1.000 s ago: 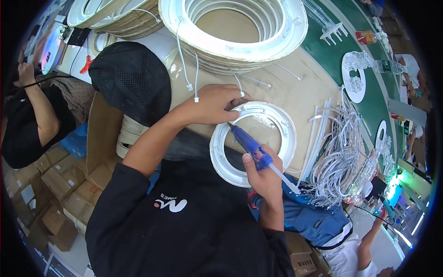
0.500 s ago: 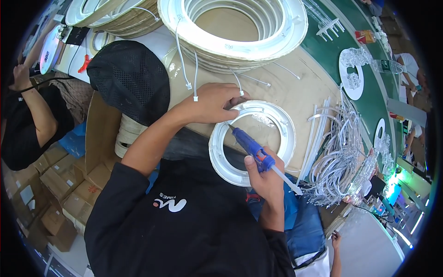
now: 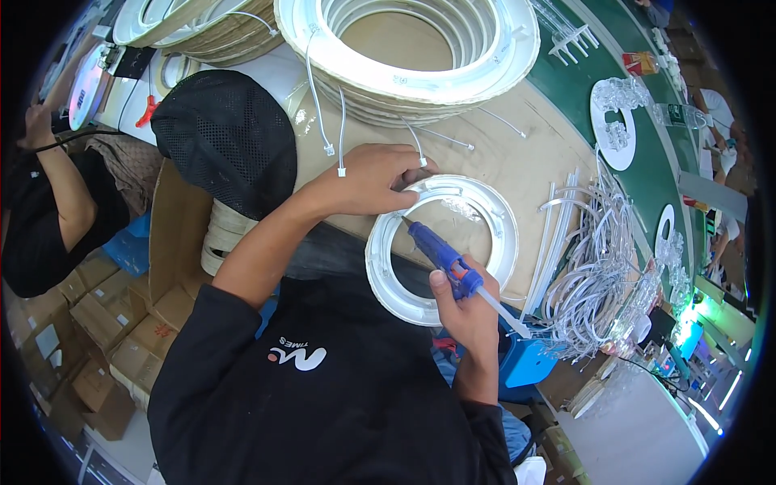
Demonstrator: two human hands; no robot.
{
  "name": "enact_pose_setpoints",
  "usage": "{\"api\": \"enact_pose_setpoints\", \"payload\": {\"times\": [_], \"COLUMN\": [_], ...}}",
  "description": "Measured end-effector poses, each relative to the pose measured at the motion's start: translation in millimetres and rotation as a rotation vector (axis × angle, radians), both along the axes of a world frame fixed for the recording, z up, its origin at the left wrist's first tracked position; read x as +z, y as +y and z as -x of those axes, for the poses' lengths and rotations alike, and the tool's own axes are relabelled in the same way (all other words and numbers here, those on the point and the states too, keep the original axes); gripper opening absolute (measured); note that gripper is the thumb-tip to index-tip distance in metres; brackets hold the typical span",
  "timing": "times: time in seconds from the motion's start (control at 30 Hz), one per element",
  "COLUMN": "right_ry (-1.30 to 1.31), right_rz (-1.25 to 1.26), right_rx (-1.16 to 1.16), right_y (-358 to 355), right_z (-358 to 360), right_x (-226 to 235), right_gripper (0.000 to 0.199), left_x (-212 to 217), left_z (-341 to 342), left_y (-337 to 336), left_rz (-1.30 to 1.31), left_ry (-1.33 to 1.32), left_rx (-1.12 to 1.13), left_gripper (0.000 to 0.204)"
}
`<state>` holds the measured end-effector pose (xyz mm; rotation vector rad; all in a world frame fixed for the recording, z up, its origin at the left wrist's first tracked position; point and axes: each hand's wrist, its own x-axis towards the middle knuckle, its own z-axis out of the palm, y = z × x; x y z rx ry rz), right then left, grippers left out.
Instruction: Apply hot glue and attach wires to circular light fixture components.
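Observation:
A white plastic ring (image 3: pixel 501 234) lies flat on the tan table (image 3: pixel 525 153) just in front of me. My left hand (image 3: pixel 373 178) rests on the ring's far left rim, fingers pressing it down. My right hand (image 3: pixel 467 311) grips a blue glue gun (image 3: pixel 440 252) with a clear glue stick sticking out of its back end. The gun's nozzle points up and left at the ring's inner rim, close to my left fingers.
A tall stack of large white rings (image 3: pixel 404 48) with dangling white wires stands behind. A pile of white wires and strips (image 3: pixel 594 267) lies to the right. A black mesh cover (image 3: pixel 226 141) sits at left, cardboard boxes (image 3: pixel 105 323) below. Another person's arm (image 3: pixel 56 182) is far left.
The glue gun's nozzle has crept a little along the ring's inner rim toward my left fingers. My left hand has stayed on the ring.

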<state>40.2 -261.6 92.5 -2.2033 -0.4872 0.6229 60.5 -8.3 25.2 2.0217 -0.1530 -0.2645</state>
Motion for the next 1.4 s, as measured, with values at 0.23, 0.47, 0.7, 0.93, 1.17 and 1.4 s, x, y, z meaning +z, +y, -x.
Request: {"api": "enact_pose_setpoints", "payload": {"times": [0.23, 0.47, 0.7, 0.93, 1.17, 1.4], "right_ry": [0.012, -0.028, 0.069, 0.216, 0.074, 0.038], "right_rz": [0.007, 0.003, -0.065, -0.126, -0.039, 0.022], "right_rx": [-0.016, 0.032, 0.027, -0.043, 0.006, 0.039], "right_y": [-3, -1, -10, -26, 1, 3], "right_z": [-2, -2, -3, -6, -2, -3], "right_x": [-1, 0, 4, 5, 6, 6], "right_gripper": [0.041, 0.041, 0.038, 0.035, 0.037, 0.041], "left_x": [4, 2, 3, 4, 1, 1], "left_z": [0, 0, 1, 1, 1, 0], "left_y": [-1, -2, -2, -1, -1, -2], "left_rz": [0.011, 0.004, 0.01, 0.008, 0.014, 0.015], "left_ry": [-0.008, -0.015, -0.01, -0.013, -0.009, -0.012], "left_rx": [0.012, 0.015, 0.019, 0.021, 0.023, 0.022], "left_gripper": [0.044, 0.043, 0.044, 0.044, 0.043, 0.044]}}
